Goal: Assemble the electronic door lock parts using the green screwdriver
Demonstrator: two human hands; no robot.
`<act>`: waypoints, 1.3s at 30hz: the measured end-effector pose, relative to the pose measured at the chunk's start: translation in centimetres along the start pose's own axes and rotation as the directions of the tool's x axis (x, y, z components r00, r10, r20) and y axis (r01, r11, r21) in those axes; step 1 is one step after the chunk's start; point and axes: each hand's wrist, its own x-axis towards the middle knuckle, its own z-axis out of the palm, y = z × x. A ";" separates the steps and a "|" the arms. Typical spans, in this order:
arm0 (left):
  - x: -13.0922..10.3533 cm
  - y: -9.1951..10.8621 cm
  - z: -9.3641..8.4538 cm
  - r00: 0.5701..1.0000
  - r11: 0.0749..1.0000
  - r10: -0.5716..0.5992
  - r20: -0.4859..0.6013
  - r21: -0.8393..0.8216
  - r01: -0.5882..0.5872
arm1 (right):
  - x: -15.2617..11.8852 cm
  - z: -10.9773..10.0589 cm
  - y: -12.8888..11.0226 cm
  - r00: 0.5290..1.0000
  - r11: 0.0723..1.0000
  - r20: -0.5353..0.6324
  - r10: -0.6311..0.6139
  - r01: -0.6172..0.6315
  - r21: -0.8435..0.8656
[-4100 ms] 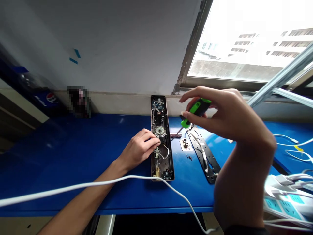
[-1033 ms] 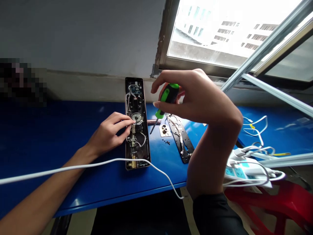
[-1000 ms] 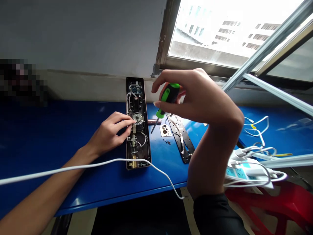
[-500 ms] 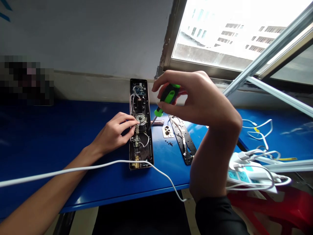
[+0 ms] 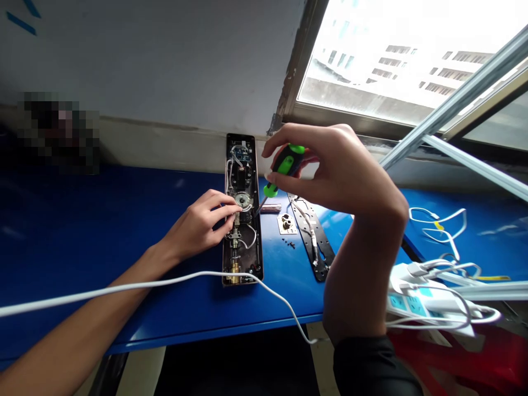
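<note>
A long black open housing [image 5: 258, 250] full of wires and metal parts lies upright in the view on the blue table. My left hand [image 5: 212, 217] reaches over its left edge, fingertips together at the round metal part [image 5: 242, 201]; what they pinch is too small to make out. My right hand [image 5: 317, 165] grips a green and black screwdriver [image 5: 284, 163], its shaft slanting down to the housing's right side. To the right lie a small square metal plate [image 5: 287, 224], several tiny dark screws [image 5: 289, 243] and a black perforated panel [image 5: 310, 234] with white wires.
A white cable [image 5: 173, 279] crosses above my left forearm and the housing's near end. At right are a power strip [image 5: 416, 302] with plugs, a loose white cable [image 5: 447, 234], metal bars [image 5: 457, 99] and a red stool [image 5: 490, 346]. Wall and window stand behind.
The whole view has shifted slightly, so things appear a little further right. Both hands keep nearly the same pose, with the screwdriver still in my right hand.
</note>
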 end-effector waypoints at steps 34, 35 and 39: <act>-0.5 1.2 0.6 0.977 0.989 -0.113 0.180 0.115 0.093 | 1.2 1.8 0.4 0.990 0.985 -0.058 -0.129 0.121 -0.126; -0.5 1.2 0.6 0.976 0.989 -0.113 0.184 0.117 0.093 | 1.2 1.8 0.3 0.990 0.984 -0.054 -0.128 0.120 -0.129; -0.5 1.2 0.7 0.974 0.989 -0.118 0.195 0.111 0.098 | 1.3 1.9 0.1 0.992 0.985 -0.051 -0.113 0.105 -0.135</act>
